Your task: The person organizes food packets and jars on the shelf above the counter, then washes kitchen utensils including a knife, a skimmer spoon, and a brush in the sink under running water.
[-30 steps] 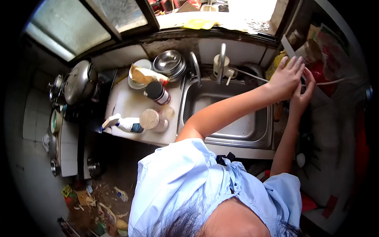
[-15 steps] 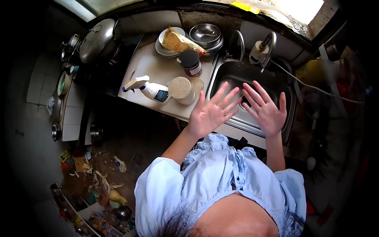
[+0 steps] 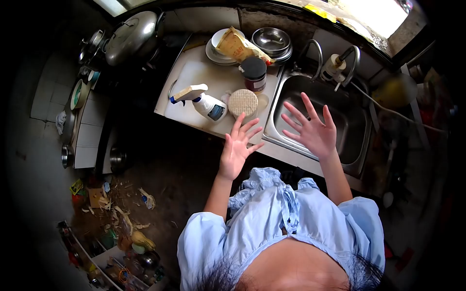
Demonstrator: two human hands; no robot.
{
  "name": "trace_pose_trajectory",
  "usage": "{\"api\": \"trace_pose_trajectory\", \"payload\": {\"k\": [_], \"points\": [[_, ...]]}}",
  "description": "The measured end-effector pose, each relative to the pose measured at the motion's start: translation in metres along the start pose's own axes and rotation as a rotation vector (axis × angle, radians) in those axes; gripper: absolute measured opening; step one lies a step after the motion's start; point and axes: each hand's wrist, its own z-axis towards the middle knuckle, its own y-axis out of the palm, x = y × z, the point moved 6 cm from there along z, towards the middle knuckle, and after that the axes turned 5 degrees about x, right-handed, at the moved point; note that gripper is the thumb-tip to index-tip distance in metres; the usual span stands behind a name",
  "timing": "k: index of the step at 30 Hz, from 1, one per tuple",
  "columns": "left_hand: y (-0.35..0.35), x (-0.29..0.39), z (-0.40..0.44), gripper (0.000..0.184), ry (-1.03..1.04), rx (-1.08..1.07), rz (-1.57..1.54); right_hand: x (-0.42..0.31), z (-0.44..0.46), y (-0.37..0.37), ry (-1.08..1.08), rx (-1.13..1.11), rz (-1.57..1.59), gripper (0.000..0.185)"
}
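Note:
Both my hands are raised with palms facing up toward me and fingers spread, holding nothing. My left hand hovers at the counter's front edge, its fingertips near a jar with a woven-textured lid. Beside that jar stands a white spray bottle with a blue-tipped trigger. My right hand is over the front left part of the steel sink. Behind the textured-lid jar is a dark-lidded jar.
White plates with a crumpled yellow packet on them and stacked steel bowls stand at the back. Two curved taps and a pump bottle line the sink. A large lidded pot sits left; scraps litter the floor.
My hands have moved apart, the left toward the left and the right slightly left and down. The view has shifted, so the counter things appear further right. Both hands stay spread.

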Motion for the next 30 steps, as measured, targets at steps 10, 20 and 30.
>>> {"api": "trace_pose_trajectory", "payload": {"k": [10, 20, 30], "points": [[-0.072, -0.010, 0.073, 0.095, 0.845, -0.079, 1.373, 0.030, 0.067, -0.036, -0.950, -0.106, -1.889, 0.084], [-0.095, -0.040, 0.146, 0.091, 0.818, -0.217, 1.114, 0.060, 0.114, -0.012, -0.860, -0.190, -1.820, 0.080], [-0.082, -0.004, 0.093, 0.083, 0.722, -0.103, 0.982, -0.009, 0.181, -0.045, -0.958, 0.349, -1.597, 0.086]]}}
